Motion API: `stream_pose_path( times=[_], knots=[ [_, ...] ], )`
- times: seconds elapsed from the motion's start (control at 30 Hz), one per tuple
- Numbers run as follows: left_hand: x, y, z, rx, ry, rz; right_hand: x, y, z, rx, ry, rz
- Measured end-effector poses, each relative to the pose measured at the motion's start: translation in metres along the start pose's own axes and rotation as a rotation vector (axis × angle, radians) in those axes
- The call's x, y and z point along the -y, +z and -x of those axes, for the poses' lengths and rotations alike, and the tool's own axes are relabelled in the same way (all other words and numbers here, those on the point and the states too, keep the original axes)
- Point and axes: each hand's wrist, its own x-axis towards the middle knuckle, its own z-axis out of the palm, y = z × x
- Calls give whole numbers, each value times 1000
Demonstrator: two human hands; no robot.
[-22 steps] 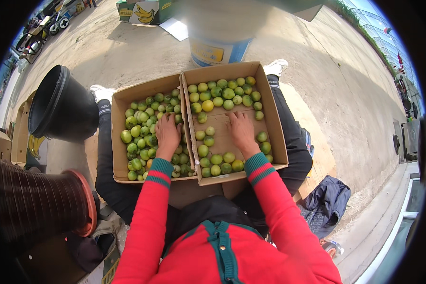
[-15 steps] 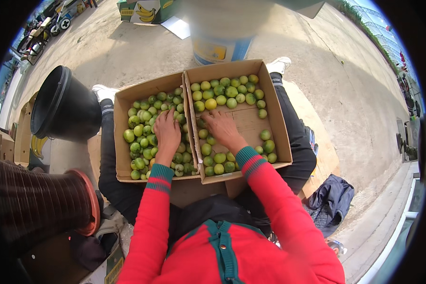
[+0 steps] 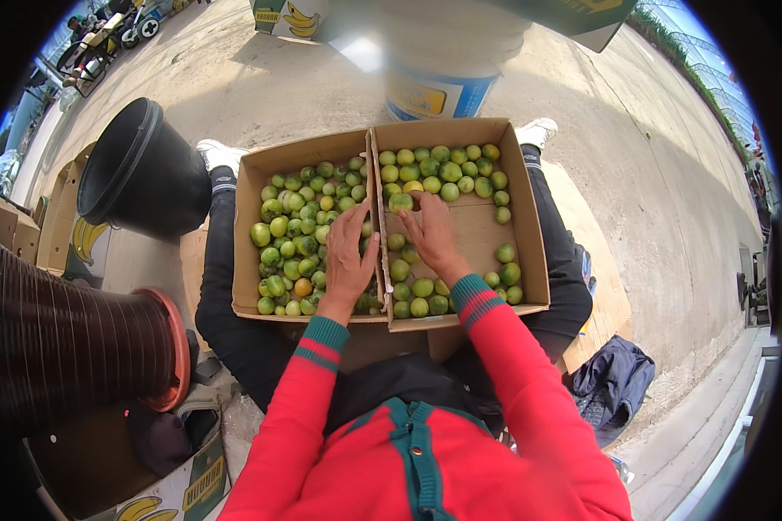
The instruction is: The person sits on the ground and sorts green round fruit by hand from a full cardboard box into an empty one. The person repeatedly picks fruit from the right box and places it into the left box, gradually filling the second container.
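Two cardboard boxes sit side by side between my outstretched legs. In the left box [image 3: 242, 239] lies a dense heap of green tomatoes [image 3: 291, 227], with an orange one [image 3: 303, 286] near the front. The right box [image 3: 487, 317] has tomatoes lined along its back, left and front, and its brown bottom shows in the middle. My right hand [image 3: 434, 236] pinches a green tomato [image 3: 400, 202] between thumb and fingers, above the right box's left side. My left hand [image 3: 346, 265] hovers over the left box beside the shared wall, fingers extended and thumb apart, with nothing visible in it.
A black bucket [image 3: 148, 169] stands on the left, with a large ribbed brown pot [image 3: 78, 339] lying nearer. Beyond the boxes is a white tub with a blue label [image 3: 439, 91]. A dark cloth [image 3: 615, 382] lies at right on cardboard, and a banana box [image 3: 182, 486] at lower left.
My right hand has lifted a green tomato at the right box's left side. My left hand has drawn nearer to the shared wall. The whole view has shifted slightly.
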Motion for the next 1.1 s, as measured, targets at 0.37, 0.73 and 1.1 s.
stream_pose_path(
  times=[0.37, 0.73, 1.1],
  knots=[
    [11, 1, -2, -192, -221, 88, -1, -3, 13, 301, 2, 268],
    [56, 14, 7, -51, -521, 39, -13, 4, 18, 333, 272, 99],
    [-8, -6, -4, -5, 114, 49, 42, -19, 7, 148, 250, -566]
  ],
)
